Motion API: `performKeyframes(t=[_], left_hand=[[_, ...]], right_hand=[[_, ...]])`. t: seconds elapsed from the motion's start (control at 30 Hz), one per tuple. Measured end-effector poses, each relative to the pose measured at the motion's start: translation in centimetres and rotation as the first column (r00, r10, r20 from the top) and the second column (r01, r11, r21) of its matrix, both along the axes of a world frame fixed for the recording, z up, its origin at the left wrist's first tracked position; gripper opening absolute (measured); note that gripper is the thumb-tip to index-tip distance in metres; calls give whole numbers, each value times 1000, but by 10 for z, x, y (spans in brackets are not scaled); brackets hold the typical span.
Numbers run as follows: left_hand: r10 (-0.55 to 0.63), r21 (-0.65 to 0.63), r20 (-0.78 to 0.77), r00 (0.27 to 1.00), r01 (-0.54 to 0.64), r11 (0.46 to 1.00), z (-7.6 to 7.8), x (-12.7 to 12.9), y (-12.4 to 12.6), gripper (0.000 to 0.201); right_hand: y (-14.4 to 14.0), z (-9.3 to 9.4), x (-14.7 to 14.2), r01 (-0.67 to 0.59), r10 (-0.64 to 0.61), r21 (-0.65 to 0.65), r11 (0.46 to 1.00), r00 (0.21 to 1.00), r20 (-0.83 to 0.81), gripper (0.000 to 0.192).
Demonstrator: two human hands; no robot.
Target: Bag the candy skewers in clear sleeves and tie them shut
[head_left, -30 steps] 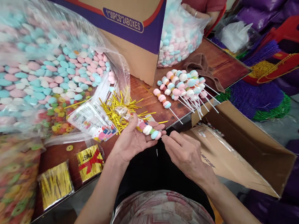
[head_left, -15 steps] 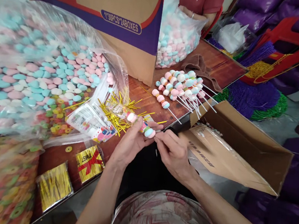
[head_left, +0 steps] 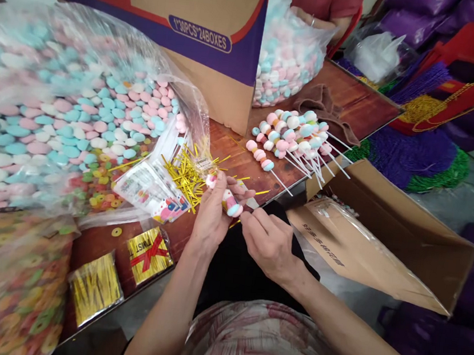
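My left hand (head_left: 212, 212) is closed around a marshmallow skewer (head_left: 230, 204) in a clear printed wrapper, its pink, white and blue pieces showing past the thumb. At the skewer's lower end my right hand (head_left: 267, 238) pinches with thumb and fingers; what lies in that pinch is hidden, perhaps a stick or tie too small to make out. Just beyond the left hand lie loose gold twist ties (head_left: 185, 178) and a stack of printed wrappers (head_left: 153, 190). Unwrapped marshmallow skewers (head_left: 291, 135) with white sticks are piled on the table to the right.
A large bag of marshmallows (head_left: 67, 116) covers the left side, with a bag of gummy rings (head_left: 20, 289) below it. Twist-tie packs (head_left: 96, 290) lie at the table edge. A tall carton (head_left: 215, 77) stands behind; an open carton (head_left: 406, 238) is at right. A person (head_left: 327, 4) sits opposite.
The view has shifted slightly, so the table's things appear a little to the right. My right hand has drawn down a little at the skewer's end; the left still holds the skewer.
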State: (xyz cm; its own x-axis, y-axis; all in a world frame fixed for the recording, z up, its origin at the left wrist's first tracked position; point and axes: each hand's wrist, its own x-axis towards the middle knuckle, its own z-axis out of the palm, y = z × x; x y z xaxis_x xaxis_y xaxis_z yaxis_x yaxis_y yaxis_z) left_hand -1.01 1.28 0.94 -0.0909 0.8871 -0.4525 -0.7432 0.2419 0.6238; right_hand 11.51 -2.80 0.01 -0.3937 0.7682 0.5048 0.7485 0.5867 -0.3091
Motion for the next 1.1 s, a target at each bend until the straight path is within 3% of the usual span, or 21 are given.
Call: performKeyframes(t=[0.37, 0.5, 0.67, 0.77, 0.9, 1.0, 1.1], left_hand=[[-62, -67, 128, 990, 71, 995, -7, -5, 1, 32], [-93, -48, 131, 987, 100, 994, -10, -6, -1, 32], [-77, -29, 50, 996, 79, 996, -9, -7, -2, 32], [-79, -24, 39, 996, 80, 996, -9, -5, -4, 33], [-121, -34, 104, 987, 125, 992, -9, -8, -5, 34], [-148, -38, 122, 981, 154, 987, -8, -11, -5, 37], [-162, -18, 105, 981, 165, 986, -9, -8, -7, 40]], right_hand=[[4, -12, -2, 48, -52, 82, 996, 997, 50, 29], [8, -10, -5, 64, -68, -89, 994, 997, -36, 29], [6, 1, -9, 146, -158, -336, 930, 987, -6, 26], [7, 4, -13, 152, -181, -404, 902, 983, -34, 27], [10, 7, -11, 66, -168, -507, 859, 973, -159, 23], [11, 9, -9, 65, -178, -563, 824, 973, -148, 25], [9, 6, -13, 148, -202, -489, 860, 978, -59, 28]])
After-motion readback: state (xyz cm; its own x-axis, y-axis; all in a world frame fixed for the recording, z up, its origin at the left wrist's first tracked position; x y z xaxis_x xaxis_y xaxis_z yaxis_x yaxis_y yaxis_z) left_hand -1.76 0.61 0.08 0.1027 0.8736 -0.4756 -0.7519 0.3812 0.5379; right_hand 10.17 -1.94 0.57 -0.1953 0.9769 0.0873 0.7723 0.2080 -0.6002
